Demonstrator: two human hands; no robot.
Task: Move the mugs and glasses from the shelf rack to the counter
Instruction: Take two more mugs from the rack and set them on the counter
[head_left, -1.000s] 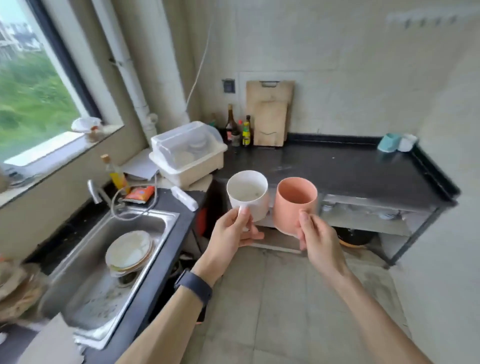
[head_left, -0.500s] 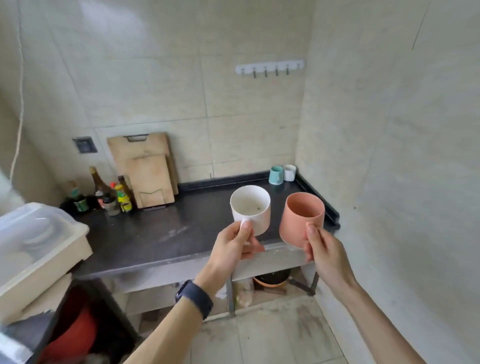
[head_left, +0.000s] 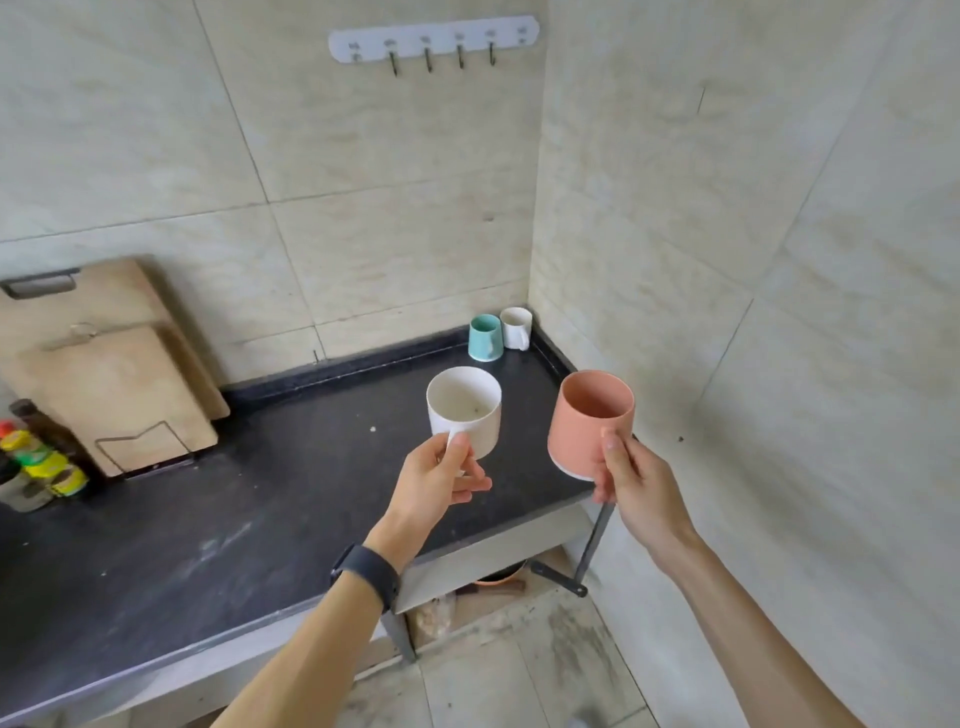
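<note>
Left hand (head_left: 436, 483) has thumb and fingers pinched round the handle of a white mug (head_left: 464, 410). The right hand (head_left: 631, 483) grips a pink mug (head_left: 589, 421) by its near side. Both mugs are upright, up in the air over the right end of the counter (head_left: 260, 493), not touching it. A teal mug (head_left: 485, 338) and a small cream mug (head_left: 516, 327) sit side by side in the counter's back right corner.

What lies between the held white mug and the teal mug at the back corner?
In the head view, only bare black counter lies between the white mug and the teal mug.
</note>
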